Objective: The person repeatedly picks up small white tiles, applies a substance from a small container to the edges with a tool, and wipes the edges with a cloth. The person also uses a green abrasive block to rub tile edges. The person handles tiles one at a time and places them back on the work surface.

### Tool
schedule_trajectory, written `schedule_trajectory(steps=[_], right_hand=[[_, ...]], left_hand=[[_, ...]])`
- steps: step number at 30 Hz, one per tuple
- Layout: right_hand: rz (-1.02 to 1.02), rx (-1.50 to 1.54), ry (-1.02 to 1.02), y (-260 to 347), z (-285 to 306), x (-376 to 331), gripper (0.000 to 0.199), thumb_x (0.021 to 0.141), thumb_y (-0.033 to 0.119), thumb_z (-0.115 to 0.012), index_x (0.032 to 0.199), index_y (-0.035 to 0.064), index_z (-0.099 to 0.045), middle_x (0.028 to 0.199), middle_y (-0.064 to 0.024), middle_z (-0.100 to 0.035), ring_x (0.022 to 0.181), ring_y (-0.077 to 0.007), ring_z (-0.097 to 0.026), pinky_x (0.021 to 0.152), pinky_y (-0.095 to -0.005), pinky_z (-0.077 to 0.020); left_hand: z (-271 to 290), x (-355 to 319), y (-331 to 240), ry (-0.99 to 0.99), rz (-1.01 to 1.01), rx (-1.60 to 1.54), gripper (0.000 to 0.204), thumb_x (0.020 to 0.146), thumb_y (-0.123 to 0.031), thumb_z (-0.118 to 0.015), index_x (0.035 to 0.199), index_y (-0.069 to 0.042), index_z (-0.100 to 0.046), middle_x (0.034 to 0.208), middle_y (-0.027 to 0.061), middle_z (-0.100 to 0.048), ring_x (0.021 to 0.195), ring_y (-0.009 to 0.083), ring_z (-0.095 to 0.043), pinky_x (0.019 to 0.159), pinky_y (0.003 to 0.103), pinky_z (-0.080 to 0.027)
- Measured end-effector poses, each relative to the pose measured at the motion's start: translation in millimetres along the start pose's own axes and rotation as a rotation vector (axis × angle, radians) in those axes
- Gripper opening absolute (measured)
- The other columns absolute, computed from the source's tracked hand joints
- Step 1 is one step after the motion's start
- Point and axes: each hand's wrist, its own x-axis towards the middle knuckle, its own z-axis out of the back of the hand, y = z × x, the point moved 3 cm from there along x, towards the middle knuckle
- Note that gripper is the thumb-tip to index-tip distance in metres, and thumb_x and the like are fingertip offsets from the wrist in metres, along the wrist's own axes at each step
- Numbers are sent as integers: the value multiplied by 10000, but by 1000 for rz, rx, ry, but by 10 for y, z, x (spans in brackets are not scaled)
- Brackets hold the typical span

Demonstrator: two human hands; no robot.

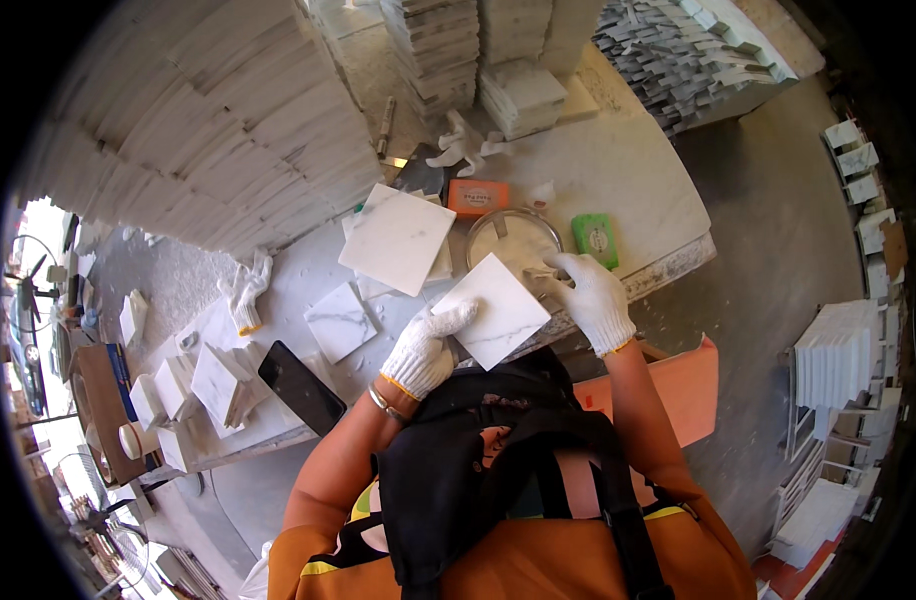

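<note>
My left hand point(423, 350), in a white knitted glove, grips a square white marble tile point(495, 312) with grey veins by its left corner, thumb on top. My right hand point(590, 302), gloved the same way, is at the near right rim of a round metal dish point(553, 228) with pale contents. Its fingers are bent together over the dish; whatever they pinch is hidden. Left of the dish a larger marble tile point(398, 238) lies on other tiles. A smaller veined tile point(340, 321) rests flat on the table beyond my left wrist.
Behind the dish are an orange box point(477, 197) and a green box point(595, 240). A dark phone point(301, 386) leans near standing tiles point(225, 388) at the left. Loose white gloves point(246, 290) lie farther back. Tall tile stacks point(208, 120) line the far side.
</note>
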Motion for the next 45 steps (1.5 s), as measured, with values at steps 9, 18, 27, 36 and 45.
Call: schedule_trajectory(steps=[9, 18, 27, 36, 45], right_hand=[[104, 30, -113, -32, -110, 52, 318, 829, 252, -722, 1139, 195, -678, 875, -111, -670, 840, -328, -674, 725, -439, -540], [195, 82, -48, -22, -295, 232, 169, 850, 234, -658, 971, 191, -768, 903, -113, -733, 805, -335, -701, 725, -447, -555], [88, 604, 126, -261, -57, 16, 348, 913, 281, -721, 1143, 20, -733, 1134, -133, -741, 1051, -195, -698, 906, -318, -536], [128, 444, -98, -424, -157, -93, 280, 928, 236, -666, 1163, 97, -730, 1073, -127, -743, 968, -285, -716, 858, -365, -556], [27, 127, -127, -469, -221, -125, 259, 905, 304, -697, 1121, 162, -707, 983, -103, -737, 857, -321, -706, 723, -416, -561]], left_hand=[[163, 116, 54, -14, 1, -40, 492, 936, -112, -701, 1379, 26, -536, 1340, 131, -617, 1240, 292, -598, 1092, 464, -474], [190, 164, 19, -14, 9, -62, 465, 907, -79, -704, 1345, -1, -567, 1302, 106, -632, 1228, 316, -589, 1112, 520, -438], [117, 128, 26, -15, 26, -22, 505, 904, -114, -724, 1368, -16, -550, 1349, 113, -604, 1268, 341, -557, 1135, 536, -405], [182, 173, 41, -39, 16, -30, 531, 868, -110, -756, 1357, -20, -569, 1333, 111, -619, 1250, 346, -567, 1114, 547, -426], [165, 156, 28, 13, 10, -57, 531, 865, -95, -748, 1357, -18, -565, 1338, 116, -609, 1251, 339, -563, 1120, 549, -421]])
